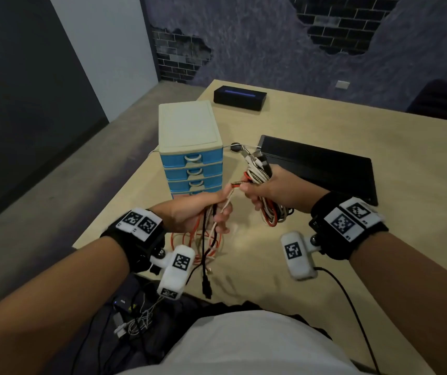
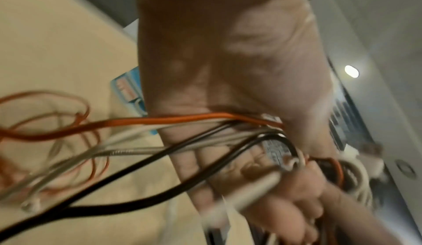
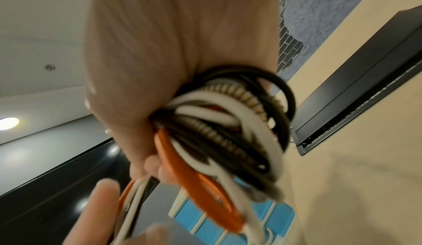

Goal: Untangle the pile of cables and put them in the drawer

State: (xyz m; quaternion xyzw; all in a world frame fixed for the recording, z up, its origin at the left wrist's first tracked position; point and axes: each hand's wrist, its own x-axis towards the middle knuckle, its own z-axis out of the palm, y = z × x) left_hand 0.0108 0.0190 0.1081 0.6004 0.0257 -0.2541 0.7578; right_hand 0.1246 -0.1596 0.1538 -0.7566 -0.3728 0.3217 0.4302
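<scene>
At frame centre our right hand [image 1: 268, 189] clutches the limp orange, white and black cable coil [image 1: 258, 173]; left hand [image 1: 193, 212] pinches trailing strands [image 1: 206, 239]. Light, floppy, snag-prone, so we'd grip near plugs.

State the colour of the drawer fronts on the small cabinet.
The drawer fronts are bright blue with white loop handles, clearest in the head view.

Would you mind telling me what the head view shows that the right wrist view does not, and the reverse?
Only the head view shows the flat black box at the table's far edge, the left hand gripping trailing cable ends, and all drawers closed. Only the right wrist view shows ceiling lights. Both show the right hand gripping the coiled bundle of orange, white and black cables, and the blue plastic drawer unit.
</scene>
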